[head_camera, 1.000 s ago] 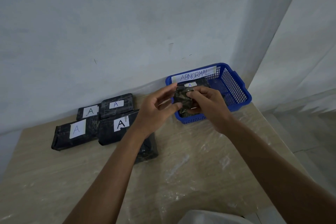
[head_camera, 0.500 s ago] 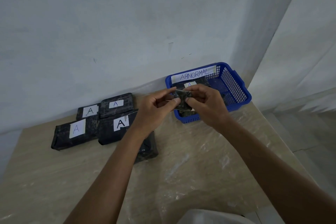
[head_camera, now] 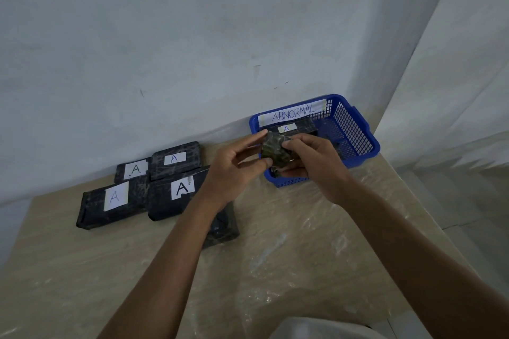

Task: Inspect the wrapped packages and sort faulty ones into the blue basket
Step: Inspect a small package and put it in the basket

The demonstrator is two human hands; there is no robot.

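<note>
Both hands, left hand [head_camera: 234, 170] and right hand [head_camera: 316, 165], are pinching a small dark plastic-wrapped package [head_camera: 275, 151] between them, above the blue mesh plastic basket [head_camera: 355, 132] at the surface's far right corner.

Soft, dim daylight fills the frame, cool and bluish across the wall [head_camera: 192, 49] in the upper half, brighter along the pale panel [head_camera: 462, 63] at upper right. Shadows stay faint and diffuse, the darkest under the forearms at lower centre. Glare breaks in white wrinkled streaks on the plastic film over the table [head_camera: 275, 256], strongest right of centre. Wide-angle distortion bends the wall's vertical edges and the tabletop outward toward the corners. Focus is fair at centre, where the word ABNORMAL on the blue basket [head_camera: 366, 143] reads clearly; the lower right edge smears into blur
</note>
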